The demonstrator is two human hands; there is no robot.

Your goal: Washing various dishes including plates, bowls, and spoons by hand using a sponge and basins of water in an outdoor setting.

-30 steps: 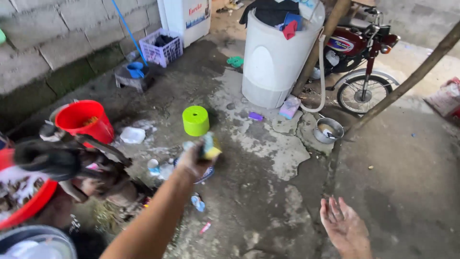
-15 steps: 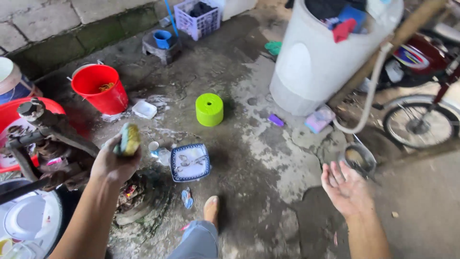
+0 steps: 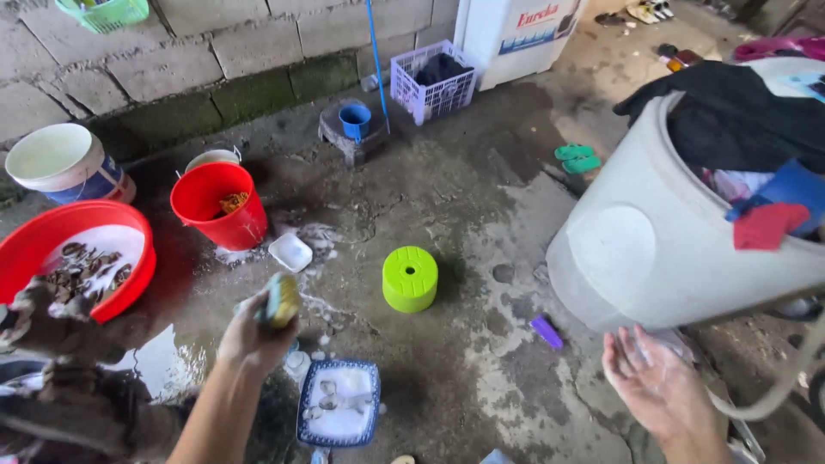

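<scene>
Head view: left hand [image 3: 253, 335] grips a yellow-green sponge [image 3: 282, 300], soapy.

Soft, even daylight; slight wide-angle edge distortion.

I see a wet grey concrete floor [image 3: 481, 206], cracked and soapy in patches | grey block wall [image 3: 215, 43] along the top, mossy at its base | big pale plastic drum [image 3: 653, 249] at right (heaped with clothes) | white chest [image 3: 516, 34] by the wall | lime stool [image 3: 410, 277] mid-floor | flat daylight.
</scene>
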